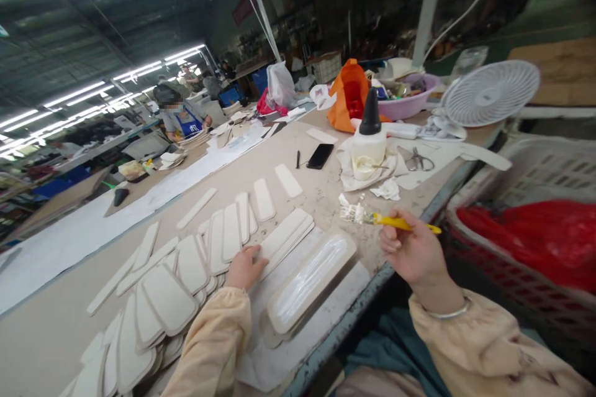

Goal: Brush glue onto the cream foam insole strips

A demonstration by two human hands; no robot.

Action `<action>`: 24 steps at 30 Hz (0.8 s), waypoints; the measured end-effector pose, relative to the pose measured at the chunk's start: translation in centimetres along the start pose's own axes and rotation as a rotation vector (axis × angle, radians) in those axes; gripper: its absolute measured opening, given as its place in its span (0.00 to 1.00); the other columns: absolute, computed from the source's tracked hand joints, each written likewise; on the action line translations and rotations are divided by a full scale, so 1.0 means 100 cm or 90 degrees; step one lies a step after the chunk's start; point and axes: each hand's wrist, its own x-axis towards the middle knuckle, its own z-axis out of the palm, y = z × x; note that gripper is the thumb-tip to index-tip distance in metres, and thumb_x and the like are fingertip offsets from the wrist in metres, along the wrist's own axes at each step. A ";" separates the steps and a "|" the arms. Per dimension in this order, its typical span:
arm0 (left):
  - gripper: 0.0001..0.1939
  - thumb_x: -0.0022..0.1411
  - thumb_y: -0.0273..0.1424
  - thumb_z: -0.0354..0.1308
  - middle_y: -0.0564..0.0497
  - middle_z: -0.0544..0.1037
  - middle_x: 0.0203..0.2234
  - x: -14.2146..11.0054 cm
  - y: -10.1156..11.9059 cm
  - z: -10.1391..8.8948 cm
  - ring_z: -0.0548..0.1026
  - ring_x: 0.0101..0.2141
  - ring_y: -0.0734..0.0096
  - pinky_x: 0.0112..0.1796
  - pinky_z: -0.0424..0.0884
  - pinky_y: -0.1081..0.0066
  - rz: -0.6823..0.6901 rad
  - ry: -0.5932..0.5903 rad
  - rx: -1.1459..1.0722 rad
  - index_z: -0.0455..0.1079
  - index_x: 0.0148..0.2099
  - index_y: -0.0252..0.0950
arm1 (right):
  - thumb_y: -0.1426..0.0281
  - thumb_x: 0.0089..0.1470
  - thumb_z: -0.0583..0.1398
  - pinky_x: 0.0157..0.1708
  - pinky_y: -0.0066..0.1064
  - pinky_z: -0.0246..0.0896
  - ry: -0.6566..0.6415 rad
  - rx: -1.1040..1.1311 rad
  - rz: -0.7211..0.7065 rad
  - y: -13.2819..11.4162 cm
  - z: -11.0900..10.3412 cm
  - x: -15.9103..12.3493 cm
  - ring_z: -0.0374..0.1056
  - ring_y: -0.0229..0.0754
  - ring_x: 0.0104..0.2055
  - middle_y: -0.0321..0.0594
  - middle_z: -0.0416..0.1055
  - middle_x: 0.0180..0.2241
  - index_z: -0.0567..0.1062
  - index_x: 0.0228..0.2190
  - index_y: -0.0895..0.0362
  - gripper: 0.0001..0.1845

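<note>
A yellow-handled brush [395, 222] is gripped in my right hand [416, 254], its bristles caked with white paste and pointing left over the table. At the near end of a small stack of long white panels [291, 229], my left hand [246, 268] has its bent fingers and thumb closed on the edge; the fingertips are partly hidden. Between my hands lies a rounded panel [311, 282] with a glossy, wet-looking middle, resting on more pieces and white paper. Many rounded white panels [170, 297] overlap in a fanned pile left of my left hand.
Beyond the brush, a white glue bottle [369, 142] with a black nozzle stands on a cloth, with scissors [420, 159] beside it. A phone [320, 156], orange bag [347, 99], purple basin [410, 99] and white fan [491, 94] sit farther back. A crate [521, 167] adjoins the table's right edge. A co-worker [186, 117] sits far left.
</note>
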 end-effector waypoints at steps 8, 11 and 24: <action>0.17 0.59 0.37 0.55 0.47 0.75 0.38 -0.009 0.002 -0.017 0.74 0.41 0.62 0.43 0.69 0.66 0.017 0.119 0.006 0.70 0.49 0.37 | 0.63 0.51 0.59 0.15 0.21 0.48 0.000 -0.015 -0.009 0.001 -0.004 0.000 0.53 0.31 0.15 0.32 0.64 0.14 0.71 0.29 0.54 0.08; 0.14 0.63 0.38 0.48 0.47 0.74 0.36 -0.012 -0.010 -0.037 0.72 0.41 0.61 0.42 0.67 0.66 -0.008 0.189 0.001 0.72 0.43 0.38 | 0.62 0.51 0.59 0.15 0.22 0.46 0.007 -0.032 -0.025 0.000 -0.003 -0.001 0.51 0.32 0.15 0.31 0.63 0.14 0.71 0.28 0.54 0.08; 0.17 0.61 0.46 0.50 0.56 0.71 0.22 -0.077 0.023 -0.079 0.69 0.25 0.72 0.26 0.66 0.75 -0.081 0.109 -0.262 0.67 0.31 0.38 | 0.59 0.53 0.62 0.32 0.30 0.66 -0.037 -0.267 -0.229 0.024 -0.007 -0.002 0.71 0.39 0.33 0.37 0.75 0.33 0.69 0.35 0.52 0.12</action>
